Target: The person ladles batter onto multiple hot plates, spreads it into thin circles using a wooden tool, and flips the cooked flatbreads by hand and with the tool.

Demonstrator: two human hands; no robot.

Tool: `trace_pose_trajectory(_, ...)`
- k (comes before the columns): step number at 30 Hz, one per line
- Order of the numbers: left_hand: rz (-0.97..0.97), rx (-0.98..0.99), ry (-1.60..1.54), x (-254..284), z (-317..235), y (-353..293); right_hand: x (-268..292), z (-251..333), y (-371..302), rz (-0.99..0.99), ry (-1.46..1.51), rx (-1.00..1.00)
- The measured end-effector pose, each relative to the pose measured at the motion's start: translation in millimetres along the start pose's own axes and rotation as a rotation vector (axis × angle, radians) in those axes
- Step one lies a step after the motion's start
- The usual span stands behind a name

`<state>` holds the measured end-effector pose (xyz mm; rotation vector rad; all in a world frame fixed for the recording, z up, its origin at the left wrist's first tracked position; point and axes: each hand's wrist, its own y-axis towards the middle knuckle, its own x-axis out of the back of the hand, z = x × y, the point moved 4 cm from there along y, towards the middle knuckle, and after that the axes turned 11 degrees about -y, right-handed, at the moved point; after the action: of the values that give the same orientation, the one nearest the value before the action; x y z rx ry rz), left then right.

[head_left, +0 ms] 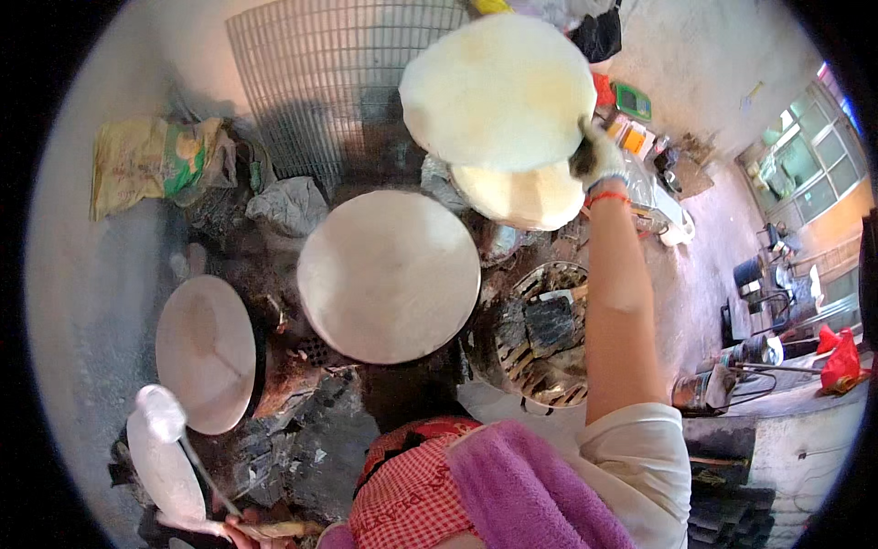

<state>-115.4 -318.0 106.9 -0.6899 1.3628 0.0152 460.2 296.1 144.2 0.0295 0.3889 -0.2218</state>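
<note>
at the far left, one yellow-and-green sack [151,169] slumps against the wall, and below it stands the first of three round plates, the low plate [165,471], partly cut across by the ladle. that one ladle [163,416] has its pale bowl raised between the low plate and the left plate [206,355], which looks tilted, though the lens bends shapes here. near the lower edge, the left hand [242,532] seems wrapped around the ladle's handle, probably well back from the bowl to give reach; its fingers are too small to count. farther right come one crumpled grey bag [288,209] and one wire mesh [338,87] leaning on the wall, perhaps to stay out of the way. the middle plate [389,276], third of its kind, lies bare and within easy reach of the body, where one checked apron [416,499] shows. two pale discs are in view: the upper disc [497,91] overlaps the lower disc [526,197], and whether more lie beneath cannot be told. one purple towel [540,485] drapes over the person's front, beneath one round stove [549,329] holding dark fuel. the gloved right hand [599,156] grips the upper disc by its right edge, likely so its middle stays untouched.
</note>
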Motion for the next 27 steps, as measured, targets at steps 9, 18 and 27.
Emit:
trace_pose_trajectory(9,-0.050,0.216,0.100,-48,147,48,158,-155,18,-0.500,-0.482,-0.091)
trace_pose_trajectory(18,0.190,0.288,0.243,-26,102,69,188,-52,-50,-0.416,-1.525,0.243)
trace_pose_trajectory(27,0.080,-0.493,1.625,-34,108,76,183,-108,-361,0.307,-1.879,-0.325)
